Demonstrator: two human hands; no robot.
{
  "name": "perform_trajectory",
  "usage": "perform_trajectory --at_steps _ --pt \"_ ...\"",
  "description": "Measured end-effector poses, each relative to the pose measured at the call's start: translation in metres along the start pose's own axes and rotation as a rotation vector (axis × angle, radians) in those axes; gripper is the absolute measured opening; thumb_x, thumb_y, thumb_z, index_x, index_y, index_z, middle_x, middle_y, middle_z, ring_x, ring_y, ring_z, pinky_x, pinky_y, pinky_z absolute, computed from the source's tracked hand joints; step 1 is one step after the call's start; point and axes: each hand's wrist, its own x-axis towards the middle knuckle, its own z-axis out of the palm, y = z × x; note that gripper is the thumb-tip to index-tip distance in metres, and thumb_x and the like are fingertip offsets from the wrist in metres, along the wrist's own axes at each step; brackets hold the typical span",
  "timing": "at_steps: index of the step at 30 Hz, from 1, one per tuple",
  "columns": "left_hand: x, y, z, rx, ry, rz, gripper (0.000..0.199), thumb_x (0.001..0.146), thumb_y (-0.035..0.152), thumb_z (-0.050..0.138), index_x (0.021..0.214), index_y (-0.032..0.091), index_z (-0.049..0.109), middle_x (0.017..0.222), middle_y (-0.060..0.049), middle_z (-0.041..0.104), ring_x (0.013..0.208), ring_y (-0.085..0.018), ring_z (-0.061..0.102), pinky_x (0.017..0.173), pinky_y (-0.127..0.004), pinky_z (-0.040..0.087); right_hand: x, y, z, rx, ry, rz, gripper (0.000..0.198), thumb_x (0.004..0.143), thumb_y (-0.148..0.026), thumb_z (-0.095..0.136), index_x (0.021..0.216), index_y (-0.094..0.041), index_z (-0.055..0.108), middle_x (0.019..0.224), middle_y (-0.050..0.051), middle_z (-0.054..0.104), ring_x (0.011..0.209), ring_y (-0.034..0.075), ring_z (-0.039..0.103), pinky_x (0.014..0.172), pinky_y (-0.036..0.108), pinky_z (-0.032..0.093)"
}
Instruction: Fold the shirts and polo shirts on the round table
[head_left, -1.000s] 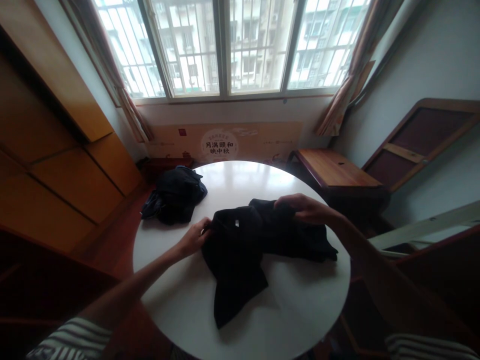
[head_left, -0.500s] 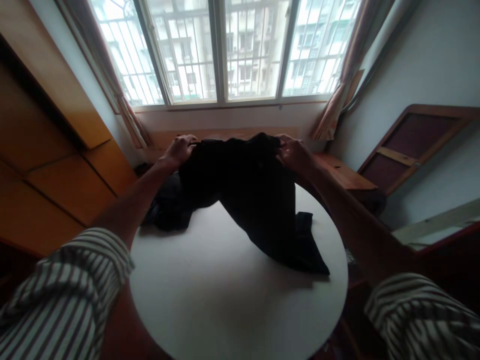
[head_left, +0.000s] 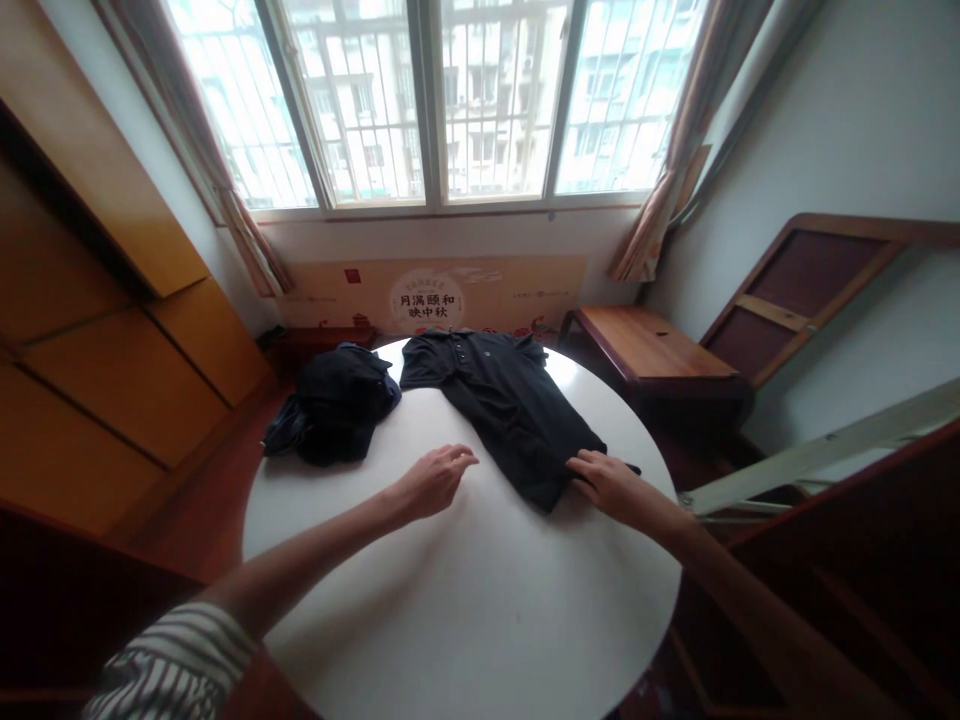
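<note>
A black polo shirt (head_left: pixel 510 390) lies on the round white table (head_left: pixel 465 610), its collar and buttons at the far side. Its lower end stretches toward the near right. My right hand (head_left: pixel 600 475) grips the hem there, fingers closed on the cloth. To the left of the shirt, my left hand (head_left: pixel 439 480) hovers over bare tabletop. Its fingers are loosely bent and a little apart, holding nothing. Beyond it on the left is a heap of dark clothes (head_left: pixel 337 400) at the table's edge.
A wooden side table (head_left: pixel 652 340) stands behind on the right, near a framed wooden panel (head_left: pixel 810 290) against the wall. Wooden cabinets (head_left: pixel 120 370) line the left side. Under the window is a printed cardboard panel (head_left: pixel 480 285).
The polo shirt, held up by both hands before, now lies on the table. My left hand has let go and come nearer; my right hand has moved down to the hem.
</note>
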Motion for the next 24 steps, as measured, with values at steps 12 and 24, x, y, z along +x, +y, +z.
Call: perform_trajectory --at_steps 12,24 --pt "0.040 -0.001 0.020 -0.256 0.073 -0.645 0.066 0.082 0.056 0.063 0.125 0.006 0.059 0.122 -0.023 0.065 0.110 -0.032 0.064 0.090 -0.035 0.049 -0.026 -0.159 0.011 -0.013 -0.067 -0.482 0.013 0.082 -0.013 0.052 0.090 -0.019 0.060 0.087 0.007 0.063 0.083 0.023 0.055 0.078 0.038 0.042" --pt "-0.061 -0.033 -0.024 -0.497 0.469 -0.691 0.043 0.083 0.052 0.053 0.094 0.013 0.069 0.077 -0.007 0.070 0.070 -0.020 0.064 0.061 -0.026 0.046 -0.038 -0.029 0.020 0.079 0.106 -0.175 0.053 0.072 0.000 0.050 0.122 -0.015 0.060 0.115 0.013 0.062 0.109 0.026 0.058 0.091 0.040 0.051"
